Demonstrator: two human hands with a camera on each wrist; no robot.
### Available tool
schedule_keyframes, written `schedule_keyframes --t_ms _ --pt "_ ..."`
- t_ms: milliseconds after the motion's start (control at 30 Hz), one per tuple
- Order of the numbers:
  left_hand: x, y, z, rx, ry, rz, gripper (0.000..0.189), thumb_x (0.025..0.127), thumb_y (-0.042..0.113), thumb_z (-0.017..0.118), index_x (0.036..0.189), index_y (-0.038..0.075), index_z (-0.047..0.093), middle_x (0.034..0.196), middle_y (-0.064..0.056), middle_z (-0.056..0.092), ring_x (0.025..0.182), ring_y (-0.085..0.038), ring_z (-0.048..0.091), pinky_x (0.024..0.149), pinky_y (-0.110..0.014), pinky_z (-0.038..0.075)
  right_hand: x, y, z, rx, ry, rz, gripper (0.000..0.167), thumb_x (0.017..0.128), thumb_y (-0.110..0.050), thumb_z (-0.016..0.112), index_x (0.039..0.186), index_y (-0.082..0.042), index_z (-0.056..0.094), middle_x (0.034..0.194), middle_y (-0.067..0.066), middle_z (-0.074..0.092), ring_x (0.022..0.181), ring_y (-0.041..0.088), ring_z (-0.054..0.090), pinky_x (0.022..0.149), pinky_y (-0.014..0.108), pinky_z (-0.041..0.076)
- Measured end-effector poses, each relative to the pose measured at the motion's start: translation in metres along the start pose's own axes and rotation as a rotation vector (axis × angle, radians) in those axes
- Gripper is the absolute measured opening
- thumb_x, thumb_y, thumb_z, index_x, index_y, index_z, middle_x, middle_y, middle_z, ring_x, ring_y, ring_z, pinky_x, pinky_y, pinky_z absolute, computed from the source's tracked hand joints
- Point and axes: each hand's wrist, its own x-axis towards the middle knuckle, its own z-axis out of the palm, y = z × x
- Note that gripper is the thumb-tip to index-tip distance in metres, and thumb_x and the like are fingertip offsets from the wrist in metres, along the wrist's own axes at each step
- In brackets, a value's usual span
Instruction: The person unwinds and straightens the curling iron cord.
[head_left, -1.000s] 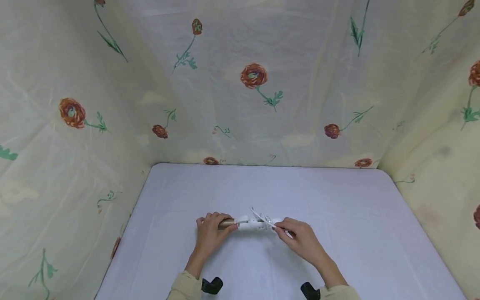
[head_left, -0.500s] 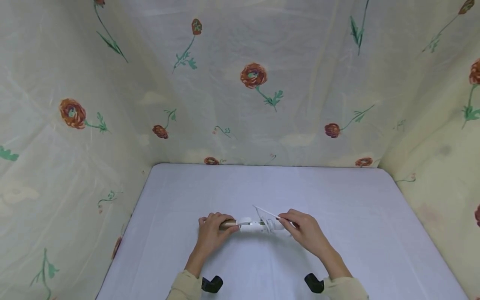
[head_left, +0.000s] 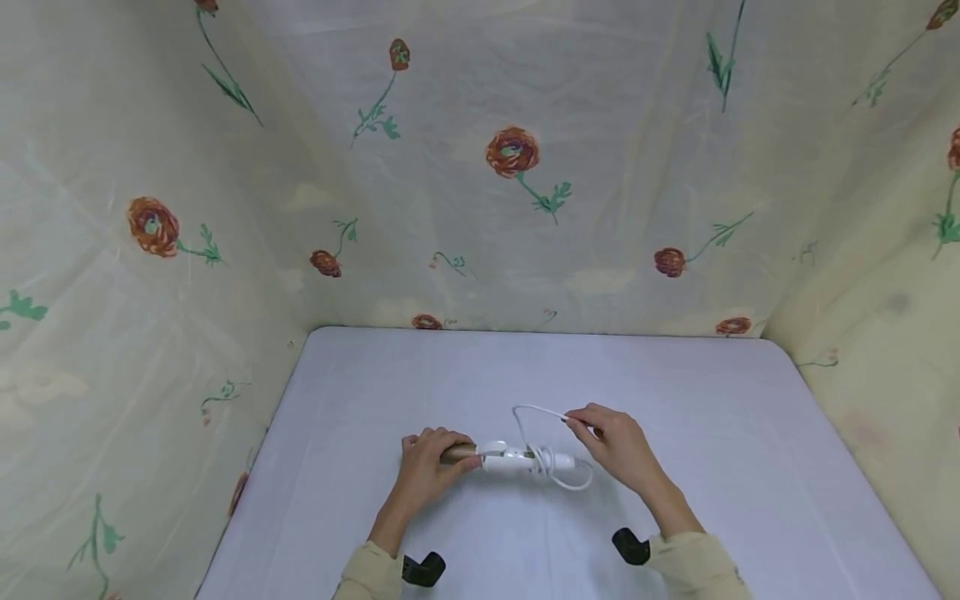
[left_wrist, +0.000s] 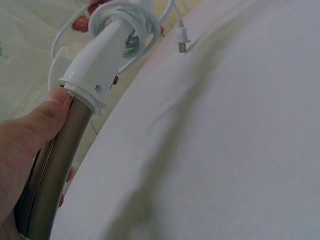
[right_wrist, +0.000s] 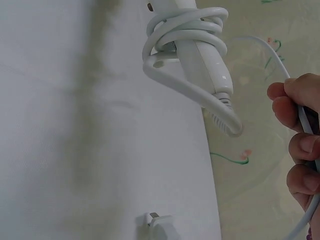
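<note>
A curling iron (head_left: pixel 504 462) with a bronze barrel (left_wrist: pixel 65 150) and white handle is held just above the table. My left hand (head_left: pixel 433 462) grips the barrel, thumb against the collar of the handle. Several turns of white cord (right_wrist: pixel 190 25) wrap around the handle, and a loose loop bows out at its end. To the right and slightly higher, my right hand (head_left: pixel 618 443) pinches a strand of cord (head_left: pixel 536 407) that rises from the wraps. The two-pin plug (left_wrist: pixel 182 36) dangles over the table in the left wrist view; part of it shows at the bottom of the right wrist view.
A white-covered table (head_left: pixel 375 367) lies beneath both hands. Flower-patterned cloth (head_left: pixel 585 167) encloses it at the back and on both sides. Black camera mounts (head_left: pixel 424 570) sit at the wrists.
My right hand has moved up and to the right with the cord, drawing a longer strand off the handle. A loop now stands out at the handle's end. The left hand keeps its grip.
</note>
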Motion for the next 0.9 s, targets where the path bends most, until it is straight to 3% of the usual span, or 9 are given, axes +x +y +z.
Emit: schedule_keyframes --t_ms 600,900 --pt "0.001 0.000 0.001 -0.021 0.032 0.030 0.036 0.076 0.057 0.067 0.102 0.031 0.068 0.091 0.014 0.066 0.083 -0.005 0.051 0.082 -0.034 0.025 0.007 0.020 0.007 -0.070 -0.170 0.146 0.012 0.088 -0.016 0.067 0.097 -0.010 0.073 0.083 -0.001 0.070 0.063 0.004 0.048 0.057 0.022 0.040" --pt "0.001 0.003 -0.002 -0.041 0.036 0.050 0.039 0.077 0.061 0.062 0.102 0.032 0.068 0.093 0.015 0.066 0.084 -0.005 0.051 0.083 -0.035 0.025 0.012 0.028 0.019 -0.136 -0.257 0.144 0.013 0.089 -0.021 0.065 0.095 -0.012 0.073 0.083 -0.002 0.070 0.065 0.005 0.053 0.059 0.025 0.043"
